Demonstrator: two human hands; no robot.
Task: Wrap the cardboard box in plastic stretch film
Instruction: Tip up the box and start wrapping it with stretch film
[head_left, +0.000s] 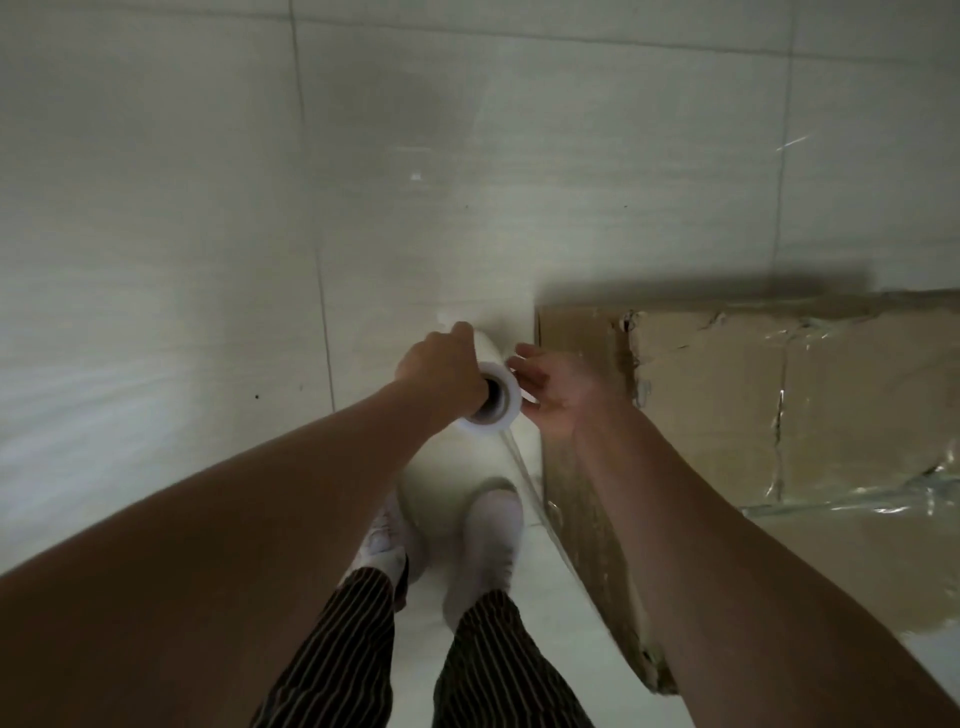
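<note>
**Stretch Film Roll Positioned at the Left Face of the Box**

We grip the stretch film roll (508, 396) with our left hand (441, 371). The fingers curl over the end of the roll that faces us, right by its dark core opening. The roll sits just left of the cardboard box (727, 395), close to the box's far left corner.

Our right hand (556, 397) is released, with the fingers loosely spread and the palm turned toward the roll. It lies between the roll and the box, just beside the roll's rim. We cannot tell whether the fingertips touch the rim.

A sheet of film (540, 499) runs from the roll toward us along the box's left face. Glossy, wrinkled bands of film already cover the top of the box.

The box stands on the pale tiled floor (208, 208), at the right of the scene. Our white shoes (488, 525) and striped trousers (343, 649) appear near us, just left of the box.
</note>
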